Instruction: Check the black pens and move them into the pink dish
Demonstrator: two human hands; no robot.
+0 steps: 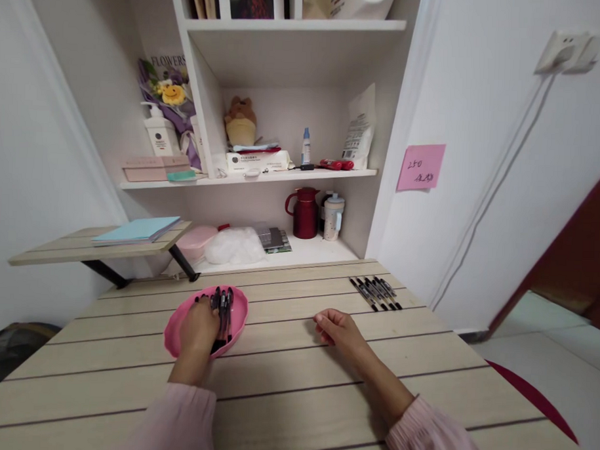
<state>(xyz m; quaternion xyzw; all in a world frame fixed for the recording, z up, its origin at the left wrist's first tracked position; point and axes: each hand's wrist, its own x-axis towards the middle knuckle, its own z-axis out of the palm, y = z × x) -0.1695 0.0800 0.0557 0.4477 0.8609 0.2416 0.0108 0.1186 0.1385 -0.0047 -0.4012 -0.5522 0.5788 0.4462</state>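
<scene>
My left hand (199, 326) reaches down into a pink scalloped dish (172, 327) on the left of the table. Its fingertips are hidden among black pens (223, 311) lying in the dish, so their grip does not show. My right hand (339, 331) hovers over or rests on the wooden tabletop near the middle, fingers curled in and thumb against them, with nothing visible in it. Up and to its right lies a row of several black pens (375, 293), side by side and slanted.
Behind the table stands a white shelf (292, 175) with a dark red jug (305, 213) and a pale cup (333, 216). A raised wooden stand (58, 248) at the left carries blue paper (137, 229). A red seat edge (530, 397) shows at the right.
</scene>
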